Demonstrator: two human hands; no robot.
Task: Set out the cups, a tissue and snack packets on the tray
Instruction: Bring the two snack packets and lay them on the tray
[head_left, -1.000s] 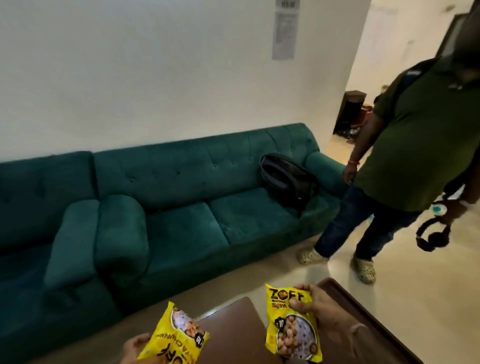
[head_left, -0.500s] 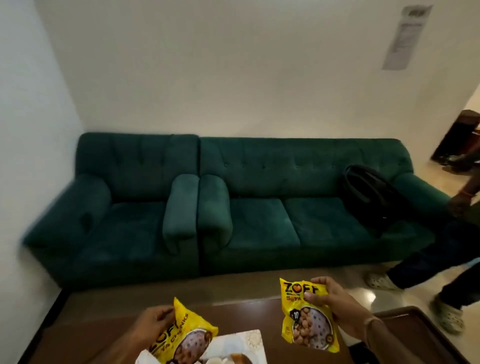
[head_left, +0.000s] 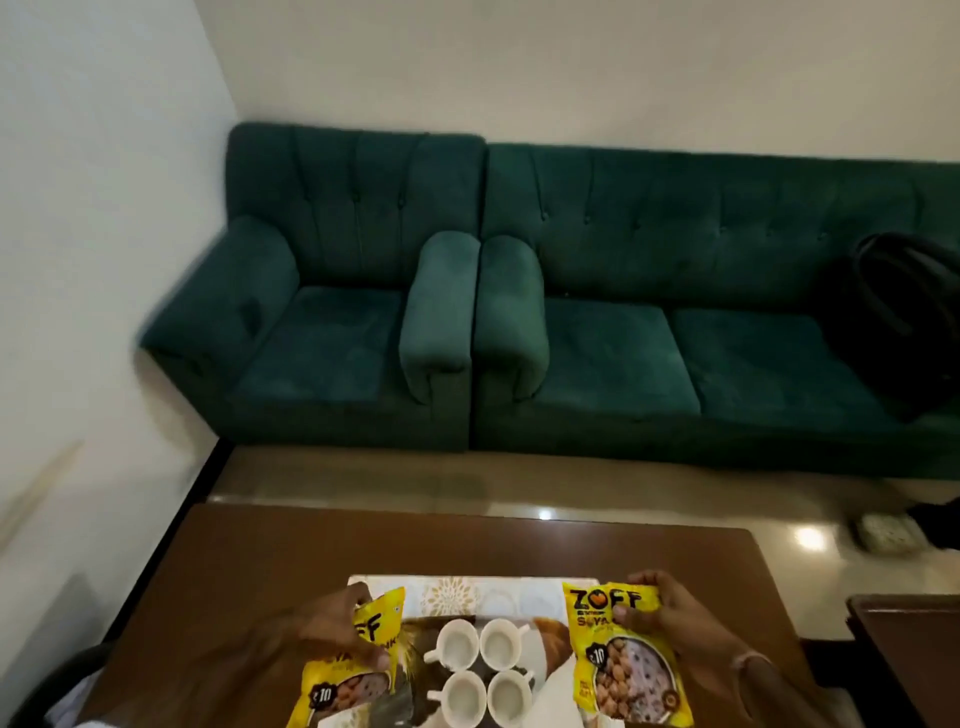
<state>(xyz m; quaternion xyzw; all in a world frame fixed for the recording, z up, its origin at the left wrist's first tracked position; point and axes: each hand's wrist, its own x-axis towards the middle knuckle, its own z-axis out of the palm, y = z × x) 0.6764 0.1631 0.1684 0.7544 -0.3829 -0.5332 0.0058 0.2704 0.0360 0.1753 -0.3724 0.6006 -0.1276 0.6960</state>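
Head view, looking forward and down over a brown wooden table (head_left: 467, 545); both hands are low in the picture, each closed on a yellow snack packet. Left hand (head_left: 332, 623), fingers wrapped over the top of the left packet (head_left: 353, 670), which tilts and hangs over the left end of the tray (head_left: 457, 592); right hand (head_left: 670, 618), thumb and fingers pinching the upper right corner of the right packet (head_left: 623, 660), which is held nearly upright over the right end of the tray, its printed face toward the camera. Tray: patterned, pale far rim, lying on the table near its front edge. Four white cups (head_left: 480, 670) stand on the tray between the two packets, in a two-by-two block, close together, each holding a pale drink; handles point outward. White tissue (head_left: 556, 691) lies on the tray just right of the cups, partly under the right packet. Background: green armchair (head_left: 322, 312) and green sofa (head_left: 701, 322) side by side against the wall, armrests touching; black bag (head_left: 904, 312) on the sofa's right seat; a second dark table edge (head_left: 904, 649) at far right.
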